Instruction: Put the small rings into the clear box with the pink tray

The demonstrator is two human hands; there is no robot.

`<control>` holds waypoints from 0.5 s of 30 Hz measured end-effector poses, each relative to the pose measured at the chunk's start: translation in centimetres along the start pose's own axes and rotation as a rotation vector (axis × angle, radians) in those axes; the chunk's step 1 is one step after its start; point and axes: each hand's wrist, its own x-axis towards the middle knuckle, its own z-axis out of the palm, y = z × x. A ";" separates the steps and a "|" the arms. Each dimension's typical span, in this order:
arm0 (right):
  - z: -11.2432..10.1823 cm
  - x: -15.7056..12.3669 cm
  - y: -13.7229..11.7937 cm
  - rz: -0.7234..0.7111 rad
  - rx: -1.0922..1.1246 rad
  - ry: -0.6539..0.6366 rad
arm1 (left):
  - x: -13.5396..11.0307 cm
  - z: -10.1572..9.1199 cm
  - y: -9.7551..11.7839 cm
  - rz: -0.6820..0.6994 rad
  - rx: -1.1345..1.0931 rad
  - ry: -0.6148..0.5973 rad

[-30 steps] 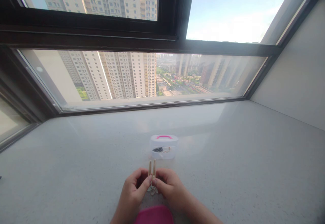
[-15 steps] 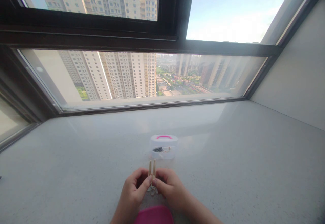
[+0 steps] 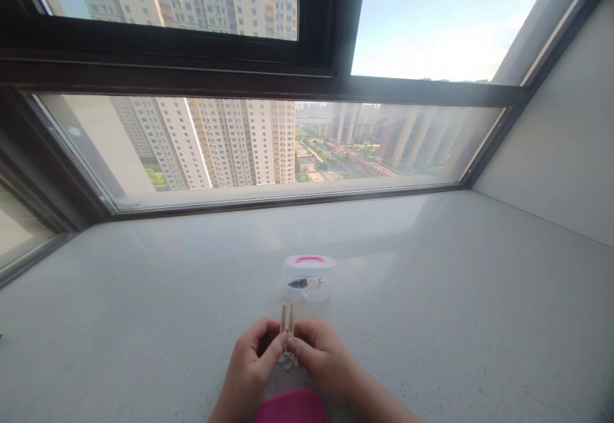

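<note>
On the pale stone sill (image 3: 432, 295), near a small clear box (image 3: 309, 278) with a pink handle, the left hand (image 3: 250, 369) and right hand (image 3: 320, 358) together pinch a wooden clothespin (image 3: 287, 318) — upright between the fingertips — just above the surface.

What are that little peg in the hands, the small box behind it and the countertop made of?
The peg, pinched by the left hand and right hand, looks like pale bare wood, matte. The box seems clear glossy plastic: small dark things show through it, and its handle is pink. The countertop looks like polished speckled stone, perhaps quartz, faintly reflecting the window.
</note>
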 end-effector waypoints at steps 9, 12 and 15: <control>0.0 0.0 0.8 0.003 -0.005 0.000 | 0.2 0.1 0.1 -0.015 -0.014 0.005; 0.0 0.0 0.8 0.002 -0.012 0.003 | 0.2 0.0 -0.1 -0.018 -0.015 0.002; 0.0 0.0 0.5 0.002 -0.004 -0.009 | 0.2 0.0 -0.2 -0.010 -0.013 0.007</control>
